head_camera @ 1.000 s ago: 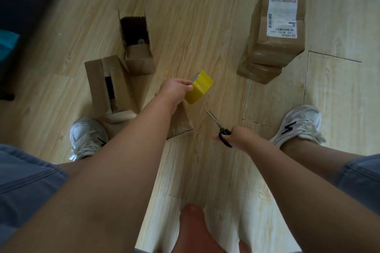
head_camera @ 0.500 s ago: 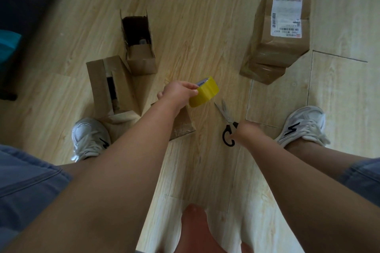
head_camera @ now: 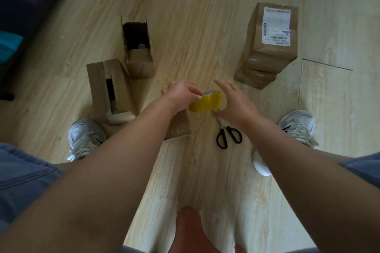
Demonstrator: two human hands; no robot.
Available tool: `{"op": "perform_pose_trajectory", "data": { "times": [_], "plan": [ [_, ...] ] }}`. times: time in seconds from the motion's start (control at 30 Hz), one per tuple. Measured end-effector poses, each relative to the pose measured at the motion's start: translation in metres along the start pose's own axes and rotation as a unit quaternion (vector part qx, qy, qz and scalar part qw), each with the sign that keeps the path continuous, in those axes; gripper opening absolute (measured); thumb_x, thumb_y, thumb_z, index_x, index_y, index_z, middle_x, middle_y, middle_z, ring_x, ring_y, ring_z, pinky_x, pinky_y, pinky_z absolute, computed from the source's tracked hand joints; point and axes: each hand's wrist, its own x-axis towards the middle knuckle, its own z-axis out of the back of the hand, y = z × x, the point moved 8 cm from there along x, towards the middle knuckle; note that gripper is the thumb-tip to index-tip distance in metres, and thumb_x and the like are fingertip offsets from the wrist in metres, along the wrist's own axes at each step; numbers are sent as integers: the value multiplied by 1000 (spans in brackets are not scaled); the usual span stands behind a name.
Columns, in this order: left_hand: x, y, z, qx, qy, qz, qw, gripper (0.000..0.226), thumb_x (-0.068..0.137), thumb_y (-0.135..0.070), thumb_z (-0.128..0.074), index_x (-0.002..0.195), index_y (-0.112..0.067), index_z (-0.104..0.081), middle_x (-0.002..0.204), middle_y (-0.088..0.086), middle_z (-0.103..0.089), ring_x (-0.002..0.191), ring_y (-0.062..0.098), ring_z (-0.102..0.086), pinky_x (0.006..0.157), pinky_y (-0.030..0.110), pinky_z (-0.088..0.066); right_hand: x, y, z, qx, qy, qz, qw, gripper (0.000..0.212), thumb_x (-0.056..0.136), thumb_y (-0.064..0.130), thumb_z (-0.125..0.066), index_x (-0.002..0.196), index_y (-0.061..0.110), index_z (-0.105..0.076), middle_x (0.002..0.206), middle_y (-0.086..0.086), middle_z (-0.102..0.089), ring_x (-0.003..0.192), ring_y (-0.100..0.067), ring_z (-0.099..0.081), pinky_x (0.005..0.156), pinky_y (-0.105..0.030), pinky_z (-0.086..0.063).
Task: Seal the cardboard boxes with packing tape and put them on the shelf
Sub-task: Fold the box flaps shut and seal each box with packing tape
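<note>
My left hand [head_camera: 181, 93] grips a yellow roll of packing tape [head_camera: 205, 102] above the wooden floor. My right hand [head_camera: 233, 101] is at the roll's right side with its fingers stretched out, touching it. Black-handled scissors [head_camera: 227, 136] lie on the floor just below my right hand. A small open cardboard box [head_camera: 138, 53] and a larger open box [head_camera: 108, 86] stand to the left. Another box [head_camera: 177, 126] is partly hidden under my left forearm. At the right, a sealed box with a white label [head_camera: 271, 39] sits on a flatter taped box [head_camera: 256, 77].
My two white sneakers [head_camera: 85, 136] [head_camera: 298, 124] flank the work spot on the floor. Dark furniture with pink and teal cloth [head_camera: 12, 6] runs along the upper left. No shelf is in view.
My right hand has let go of the scissors, which now lie on the floor, and has moved up to the tape roll. My left hand brought the roll slightly right and down.
</note>
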Motion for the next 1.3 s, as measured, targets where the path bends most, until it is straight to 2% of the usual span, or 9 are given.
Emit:
{"op": "perform_pose_trajectory", "data": {
  "times": [0.17, 0.23, 0.37, 0.47, 0.57, 0.67, 0.83, 1.07, 1.3],
  "plan": [
    [-14, -15, 0, -52, 20, -33, 998, 18, 94, -18, -65, 106, -26, -75, 148, -7, -45, 139, 20, -37, 110, 33, -30, -9, 7, 8, 0, -52, 27, 998, 57, 83, 24, -79, 135, 24, -56, 135, 3, -54, 121, -20, -53, 91, -34, -44],
    [-22, -16, 3, -88, 5, -34, 996, 24, 96, -16, -62, 117, -22, -72, 150, -4, -42, 141, 18, -35, 100, 27, -29, -13, 7, 9, 2, -70, 27, 997, 53, 83, 26, -79, 132, 23, -58, 131, 2, -56, 117, -20, -53, 87, -31, -41],
    [-30, -2, 16, -140, -71, -11, 988, 36, 100, -15, -54, 133, -28, -60, 147, 5, -47, 138, 21, -41, 102, 33, -40, -19, -4, 4, 29, -81, 1, 996, 55, 83, 26, -80, 132, 22, -57, 128, 2, -55, 108, -13, -49, 85, -29, -37],
    [-33, 10, 21, -93, -82, -5, 992, 44, 96, -6, -57, 135, -27, -58, 146, 1, -49, 133, 18, -45, 93, 27, -39, -23, -15, -2, 49, -73, -20, 996, 55, 83, 26, -80, 133, 22, -56, 126, 3, -53, 106, -10, -46, 84, -29, -38],
    [-39, 15, 19, 20, -84, -20, 996, 57, 88, -9, -69, 140, -24, -53, 146, -1, -46, 134, 18, -44, 102, 30, -41, -24, -29, -1, 93, -85, -61, 990, 54, 84, 28, -79, 132, 19, -55, 119, 3, -53, 107, -16, -52, 82, -30, -41],
    [-43, 16, 16, 63, -106, -43, 991, 57, 87, -11, -71, 140, -23, -52, 148, -1, -44, 138, 18, -39, 113, 35, -35, -23, -40, 1, 126, -86, -84, 985, 58, 83, 29, -79, 134, 20, -53, 121, 0, -53, 105, -17, -53, 78, -30, -41],
    [-47, -2, 9, 107, -126, -89, 982, 48, 92, -1, -58, 137, -18, -56, 150, 0, -43, 142, 18, -33, 115, 31, -27, -22, -46, 3, 158, -90, -93, 979, 59, 81, 29, -81, 133, 22, -54, 118, -3, -58, 105, -20, -58, 79, -32, -45],
    [-46, -15, -12, -31, -106, -55, 992, 41, 101, -20, -53, 141, -14, -53, 142, 5, -52, 126, 19, -52, 106, 36, -43, -26, -31, 2, 157, -108, -76, 979, 55, 78, 30, -83, 126, 22, -59, 116, 2, -60, 105, -18, -59, 89, -42, -53],
    [-54, -11, -17, -85, -144, -49, 985, 37, 97, -20, -61, 133, -13, -61, 127, 1, -58, 109, 14, -58, 97, 34, -50, -29, -18, 2, 126, -122, -44, 984, 56, 80, 32, -82, 129, 21, -58, 112, 9, -50, 102, -11, -52, 85, -30, -46]
  ]
}}
